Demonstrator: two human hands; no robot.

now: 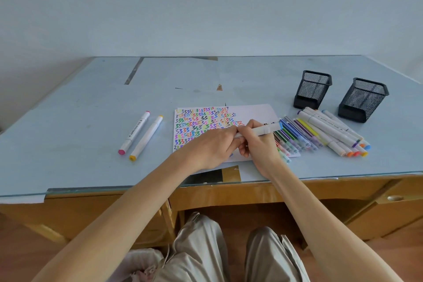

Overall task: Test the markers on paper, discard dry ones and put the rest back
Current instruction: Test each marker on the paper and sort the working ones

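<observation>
Right hand: you grip a white blue-capped marker over the paper.
Left hand: your fingers pinch that marker's near end.
Marker pile: just right of the paper.
Mesh holders: behind the pile.
Pink and yellow markers: left of the paper.

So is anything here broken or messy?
Yes: the table's blue covering has torn patches, one near the front edge showing wood, and a long gap at the back. Markers lie loose, not in the mesh holders.

mesh holders: 2 | markers set aside left: 2 | paper: 1
</observation>
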